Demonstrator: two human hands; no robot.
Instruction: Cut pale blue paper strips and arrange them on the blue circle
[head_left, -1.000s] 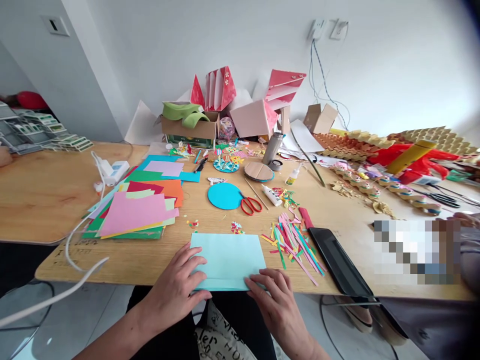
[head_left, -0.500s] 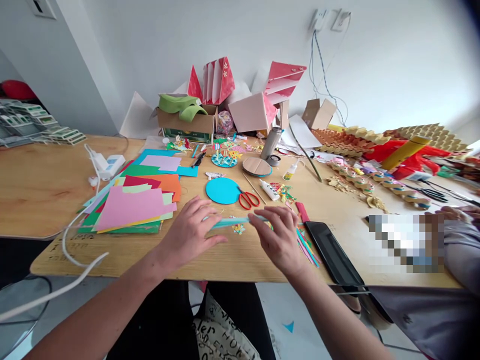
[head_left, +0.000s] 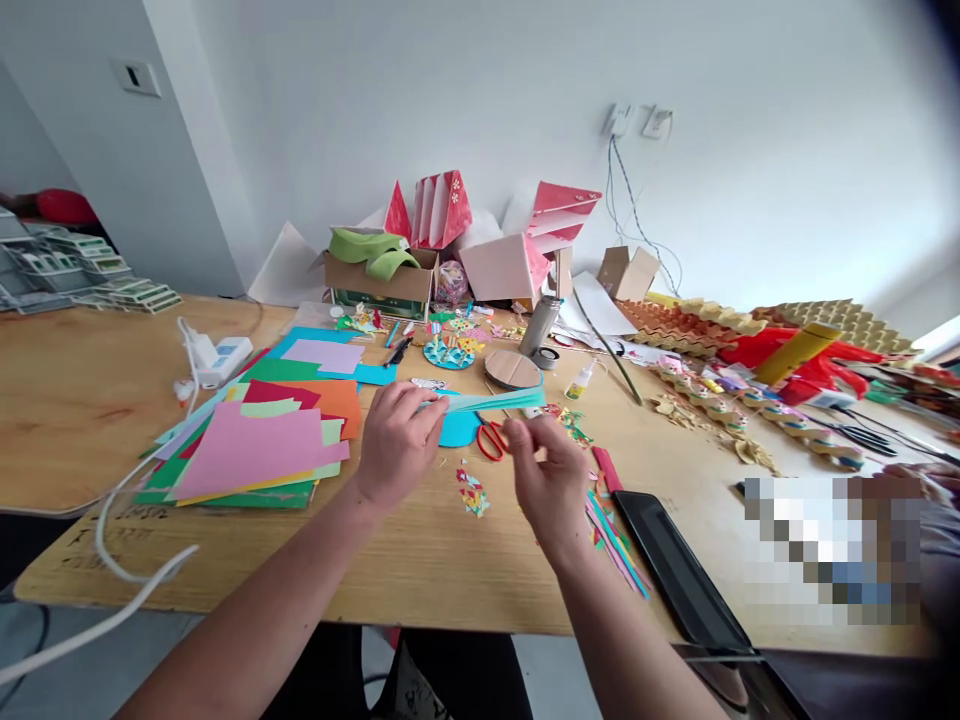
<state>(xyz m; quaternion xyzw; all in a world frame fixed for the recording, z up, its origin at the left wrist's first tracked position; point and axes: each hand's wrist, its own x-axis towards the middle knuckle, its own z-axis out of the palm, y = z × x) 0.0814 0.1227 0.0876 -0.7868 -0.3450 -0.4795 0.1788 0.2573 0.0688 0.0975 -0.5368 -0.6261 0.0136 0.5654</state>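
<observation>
Pale blue paper (head_left: 491,401) is up off the surface (head_left: 420,590), seen nearly edge-on as a narrow, layered band above the blue disc (head_left: 456,430) and the red-handled scissors (head_left: 491,441). Your left hand (head_left: 401,440) has its left end pinched between thumb and fingers, a grip that probably keeps the layers together while the other end juts out unsupported. Your right hand (head_left: 551,475) hangs just below that end, thumb and fingertips curled close together; you cannot tell from here whether anything thin sits between them. Holding the paper raised seems to keep it clear of the scraps (head_left: 472,493) in front of you. The paper stack (head_left: 259,440) lies to your left and the cut strips (head_left: 619,550) to your right, which likely leaves the middle for handling, with the scissors within easy reach.
</observation>
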